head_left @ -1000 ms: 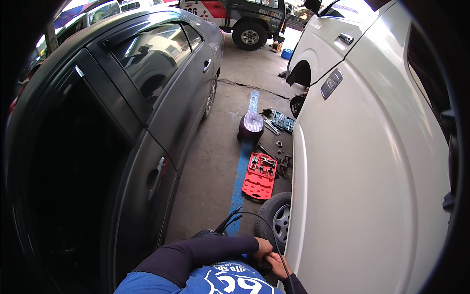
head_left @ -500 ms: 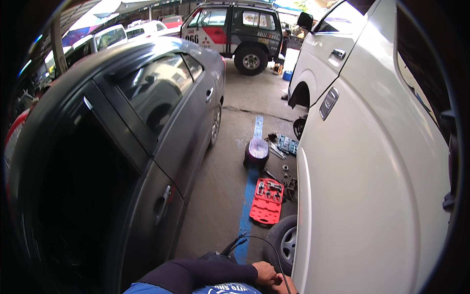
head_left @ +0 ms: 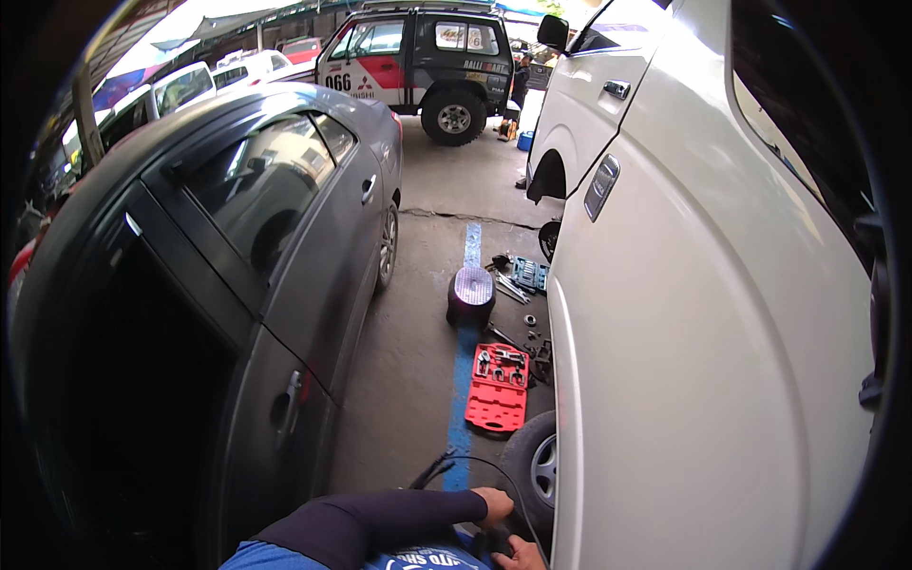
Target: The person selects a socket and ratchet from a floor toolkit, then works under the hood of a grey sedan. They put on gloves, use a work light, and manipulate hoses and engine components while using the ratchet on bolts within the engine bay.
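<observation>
A sedan (head_left: 323, 249) is lining the left, a van (head_left: 684, 332) the right; between these 2, a wheel (head_left: 518, 465) is lying near, a tool case (head_left: 496, 407) beyond, a stool (head_left: 473, 287) farther; an off-roader (head_left: 432, 71) is standing far.

Grey concrete floor (head_left: 418, 285) stretches ahead, a blue painted stripe (head_left: 458, 437) runs up it, a dark crack (head_left: 437, 214) cuts across, and daylight (head_left: 157, 52) glares above a post (head_left: 87, 123)!

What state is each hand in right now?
Left hand: seen from the back; grip cannot be told.
Right hand: partly cut off below; cannot tell.
</observation>
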The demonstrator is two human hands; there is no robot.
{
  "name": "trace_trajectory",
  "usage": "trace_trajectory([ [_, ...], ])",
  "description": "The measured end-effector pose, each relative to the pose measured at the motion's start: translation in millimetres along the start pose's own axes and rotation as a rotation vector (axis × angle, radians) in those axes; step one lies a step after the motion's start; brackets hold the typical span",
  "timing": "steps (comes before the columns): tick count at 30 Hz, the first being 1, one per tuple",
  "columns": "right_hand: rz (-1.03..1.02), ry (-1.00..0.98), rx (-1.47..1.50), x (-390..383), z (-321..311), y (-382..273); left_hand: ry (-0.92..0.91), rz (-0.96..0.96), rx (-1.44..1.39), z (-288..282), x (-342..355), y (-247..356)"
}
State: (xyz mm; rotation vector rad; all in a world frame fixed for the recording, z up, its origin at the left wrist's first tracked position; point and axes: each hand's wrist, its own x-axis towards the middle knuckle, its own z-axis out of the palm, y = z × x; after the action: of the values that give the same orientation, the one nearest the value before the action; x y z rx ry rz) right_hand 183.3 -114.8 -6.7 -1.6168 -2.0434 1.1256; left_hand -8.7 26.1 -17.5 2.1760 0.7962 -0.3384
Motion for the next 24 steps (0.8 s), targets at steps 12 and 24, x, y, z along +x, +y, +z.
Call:
trace_trajectory([
  [12, 0.032, 0.275, 0.094, 13.7, -16.7, -48.7, 0.01, 0.077, -0.021, -24.4, -110.1, 33.4],
  [24, -0.456, -0.301, 0.558, 107.7, -12.3, -101.7, 0.377, -0.982, -0.268, 31.6, -340.0, -8.2],
])
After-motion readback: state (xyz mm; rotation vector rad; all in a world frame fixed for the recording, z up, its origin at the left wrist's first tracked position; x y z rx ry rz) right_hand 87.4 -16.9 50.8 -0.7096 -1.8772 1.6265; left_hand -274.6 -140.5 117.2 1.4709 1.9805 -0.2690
